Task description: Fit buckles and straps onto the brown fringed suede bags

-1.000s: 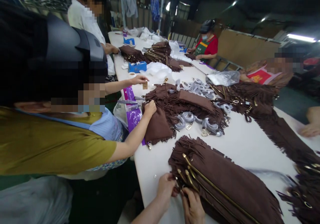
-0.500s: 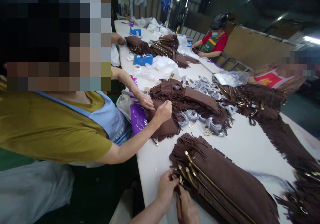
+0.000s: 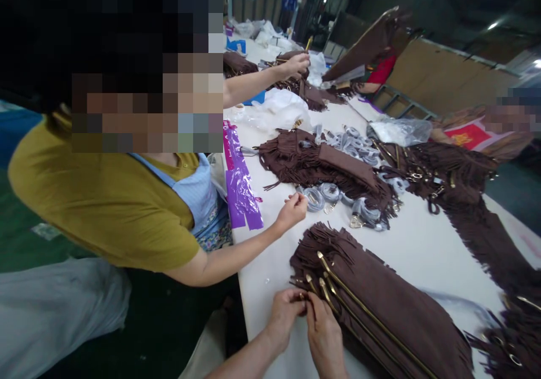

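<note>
A stack of brown fringed suede bags (image 3: 380, 305) with gold zippers lies on the white table (image 3: 422, 243) in front of me. My left hand (image 3: 285, 314) and my right hand (image 3: 323, 334) meet at the near corner of the stack. Both pinch at a gold zipper end (image 3: 302, 296) there, fingers closed around it and the brown fringe.
A person in a mustard shirt sits close on my left, one hand (image 3: 291, 210) by the wrapped grey straps (image 3: 333, 195). More fringed bags (image 3: 321, 164) lie beyond, with purple plastic (image 3: 240, 190) at the table edge. Other workers sit farther along, and more brown bags (image 3: 477, 198) lie to the right.
The person on my left has let go of the brown bag, which is gone from the table edge, and now reaches toward the straps. My hands stay at the zipper end.
</note>
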A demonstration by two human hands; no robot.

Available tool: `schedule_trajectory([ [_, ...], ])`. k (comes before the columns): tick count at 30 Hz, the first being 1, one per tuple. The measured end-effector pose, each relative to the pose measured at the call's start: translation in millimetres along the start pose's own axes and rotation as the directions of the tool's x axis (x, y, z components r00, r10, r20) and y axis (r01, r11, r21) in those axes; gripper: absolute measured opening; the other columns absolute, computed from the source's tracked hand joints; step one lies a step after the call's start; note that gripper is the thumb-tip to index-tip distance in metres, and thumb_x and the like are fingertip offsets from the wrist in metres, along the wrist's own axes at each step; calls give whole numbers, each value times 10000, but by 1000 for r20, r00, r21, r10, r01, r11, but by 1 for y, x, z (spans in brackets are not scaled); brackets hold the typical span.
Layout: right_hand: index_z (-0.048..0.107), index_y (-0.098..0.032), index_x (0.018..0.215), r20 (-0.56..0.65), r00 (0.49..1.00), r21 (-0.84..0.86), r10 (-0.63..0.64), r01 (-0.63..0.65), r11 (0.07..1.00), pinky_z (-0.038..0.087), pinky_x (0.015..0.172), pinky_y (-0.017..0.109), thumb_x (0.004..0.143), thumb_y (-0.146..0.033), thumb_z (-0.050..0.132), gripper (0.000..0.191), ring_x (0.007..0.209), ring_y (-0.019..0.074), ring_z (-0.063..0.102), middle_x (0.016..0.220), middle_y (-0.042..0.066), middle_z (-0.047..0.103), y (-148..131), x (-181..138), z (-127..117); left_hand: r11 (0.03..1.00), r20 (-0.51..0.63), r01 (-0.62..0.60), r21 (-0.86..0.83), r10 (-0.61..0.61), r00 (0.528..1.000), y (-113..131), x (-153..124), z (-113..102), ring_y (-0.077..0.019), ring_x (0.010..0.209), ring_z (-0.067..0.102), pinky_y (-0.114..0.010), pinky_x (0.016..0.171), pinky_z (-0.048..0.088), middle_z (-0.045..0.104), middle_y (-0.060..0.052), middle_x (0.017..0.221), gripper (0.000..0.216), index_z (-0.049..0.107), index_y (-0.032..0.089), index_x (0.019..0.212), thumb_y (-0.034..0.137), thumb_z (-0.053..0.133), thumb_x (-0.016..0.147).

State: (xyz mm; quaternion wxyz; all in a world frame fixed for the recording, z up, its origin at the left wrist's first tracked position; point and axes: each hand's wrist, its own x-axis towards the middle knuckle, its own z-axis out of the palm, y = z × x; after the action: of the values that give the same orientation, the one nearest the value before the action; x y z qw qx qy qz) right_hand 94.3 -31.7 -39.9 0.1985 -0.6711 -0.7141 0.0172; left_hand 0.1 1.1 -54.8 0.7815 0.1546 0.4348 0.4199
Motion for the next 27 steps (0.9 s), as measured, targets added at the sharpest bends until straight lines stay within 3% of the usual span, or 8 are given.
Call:
schedule_trajectory([
  [12,572,-175,934,29,998,-129,-55,58,990,476,496,220,911,-323,207,395,627,146,618,750,66,634,-4,5,-2,992,15,-39,119,37,999,8,-7,4,-134,600,470,-248,592,351,585,-20,590,274,684,104,715,157,511,510],
  [21,521,-164,931,86,976,-105,-201,210,972,432,442,176,899,-201,262,264,565,105,580,712,38,580,5,9,-2,972,13,-43,230,42,999,5,-2,-1,-121,573,439,-232,563,350,545,0,558,293,680,124,657,94,444,486],
  [27,475,-173,795,68,970,-178,-233,242,954,389,390,192,892,-159,221,271,490,110,529,632,15,519,6,14,-2,944,61,-104,313,89,994,4,2,0,-132,629,456,-229,578,364,547,-2,613,281,669,141,601,65,427,482],
])
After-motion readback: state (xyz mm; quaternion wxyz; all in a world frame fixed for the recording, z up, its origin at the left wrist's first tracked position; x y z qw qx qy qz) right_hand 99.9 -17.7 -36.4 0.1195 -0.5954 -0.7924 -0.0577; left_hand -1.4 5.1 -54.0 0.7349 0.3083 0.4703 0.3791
